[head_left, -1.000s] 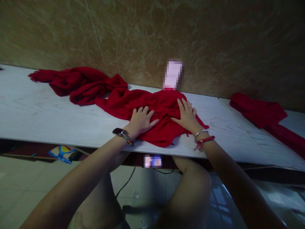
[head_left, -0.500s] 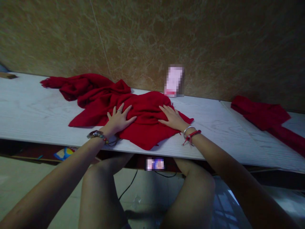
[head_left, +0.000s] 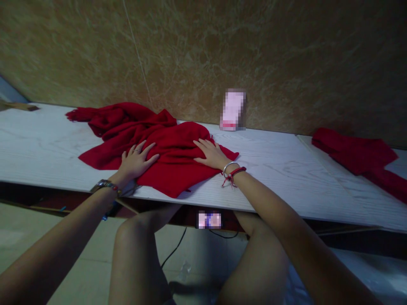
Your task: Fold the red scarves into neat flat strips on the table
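Note:
A red cloth [head_left: 178, 140] with fringed edges, perhaps a scarf, lies rumpled on the white wood-grain tabletop [head_left: 270, 169]. Its left part is bunched in loose folds, and one corner points toward the front edge. My left hand [head_left: 136, 162] rests palm down on the left half of the cloth, fingers spread. On the right half lies my right hand [head_left: 211, 154], also palm down with its fingers stretched out. Shallow creases run across the cloth between the two hands. Neither hand pinches the fabric.
Another folded red cloth [head_left: 356, 150] lies at the right. A pixelated pink item [head_left: 233, 109] leans against the brown marbled wall [head_left: 190, 55]. A wooden piece [head_left: 23, 106] sits far left. Beneath the tabletop are a shelf holding a blurred-out phone-like item [head_left: 209, 220] and a black cable [head_left: 174, 248].
Both hands have slid left across the table, carrying the front part of the red cloth with them. The fingers remain spread on it. The view has shifted slightly.

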Demonstrator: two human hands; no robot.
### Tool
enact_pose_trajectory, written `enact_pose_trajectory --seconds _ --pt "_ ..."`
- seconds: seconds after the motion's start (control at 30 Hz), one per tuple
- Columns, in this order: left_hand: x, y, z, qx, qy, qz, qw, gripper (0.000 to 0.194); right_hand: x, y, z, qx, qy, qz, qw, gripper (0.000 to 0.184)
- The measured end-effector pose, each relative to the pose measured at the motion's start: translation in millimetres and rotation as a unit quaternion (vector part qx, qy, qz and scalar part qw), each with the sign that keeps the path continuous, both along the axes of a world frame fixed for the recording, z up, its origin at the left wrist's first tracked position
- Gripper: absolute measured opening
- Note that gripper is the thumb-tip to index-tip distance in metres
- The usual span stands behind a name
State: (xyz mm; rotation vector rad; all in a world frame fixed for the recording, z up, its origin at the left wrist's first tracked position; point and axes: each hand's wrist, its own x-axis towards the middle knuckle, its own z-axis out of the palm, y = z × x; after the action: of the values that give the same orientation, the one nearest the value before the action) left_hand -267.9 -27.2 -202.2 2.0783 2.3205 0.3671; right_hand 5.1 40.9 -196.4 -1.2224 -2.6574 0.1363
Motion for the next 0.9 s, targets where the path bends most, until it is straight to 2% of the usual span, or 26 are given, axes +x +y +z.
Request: enact_pose_trajectory --seconds 0.2,0.33,0.47,0.63,0.77,0.9 --pt "0 2 -1.5 0.012 0.0 0.003 1.0 0.059 10 -10 -0.7 0.067 0.059 -0.004 0.996 0.052" --pt "0 2 -0.9 0.023 -0.002 0.004 1.0 0.057 29 -17 -2.5 0.097 0.088 -0.038 0.991 0.046" --pt "2 1 1.3 0.022 0.003 0.011 1.0 0.054 58 -15 -10.1 0.085 0.108 -0.072 0.988 0.049" --pt "4 -3 3.0 0.046 0.015 0.015 0.999 0.053 89 -2 -22.6 0.044 0.162 -0.021 0.985 0.052" --pt "6 -6 6.4 0.056 0.03 -0.009 0.998 0.052 95 3 -29.6 0.055 0.196 -0.028 0.979 0.035" --pt "8 -11 14.5 0.022 0.072 -0.005 0.997 0.052 95 5 -28.6 0.063 0.234 -0.035 0.97 0.013"
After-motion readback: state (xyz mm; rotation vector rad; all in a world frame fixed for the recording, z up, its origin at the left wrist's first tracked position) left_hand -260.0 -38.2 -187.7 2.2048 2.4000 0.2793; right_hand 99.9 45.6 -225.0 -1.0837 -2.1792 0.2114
